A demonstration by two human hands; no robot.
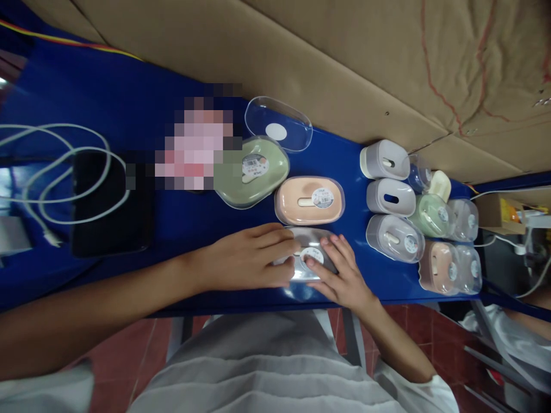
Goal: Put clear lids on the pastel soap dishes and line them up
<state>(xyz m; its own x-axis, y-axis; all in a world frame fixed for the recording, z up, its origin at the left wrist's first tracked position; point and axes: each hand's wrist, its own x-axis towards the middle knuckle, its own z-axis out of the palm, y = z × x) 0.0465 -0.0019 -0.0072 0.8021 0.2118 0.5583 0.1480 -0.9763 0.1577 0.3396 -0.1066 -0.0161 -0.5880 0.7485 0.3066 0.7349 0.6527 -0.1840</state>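
A grey slotted plastic box [313, 236] with a clear cover and a round white label lies near the front edge of the blue table. My left hand [258, 256] is closed over its left end, fingers bent onto the cover. My right hand [342, 276] grips the right end, with one finger on the label and the others along the cover's edge. Just behind stands a peach box [293, 209] of the same kind under a clear cover. Farther back is a green covered box [247, 192], and a loose clear cover [288, 135] lies behind it.
Several similar boxes stand to the right, among them a grey box [381, 198] without a cover and a peach box [428, 275]. A black tablet-like slab [112, 223] and white cable [107, 137] lie left. Brown cardboard [336, 69] borders the back. Pixelation hides one item.
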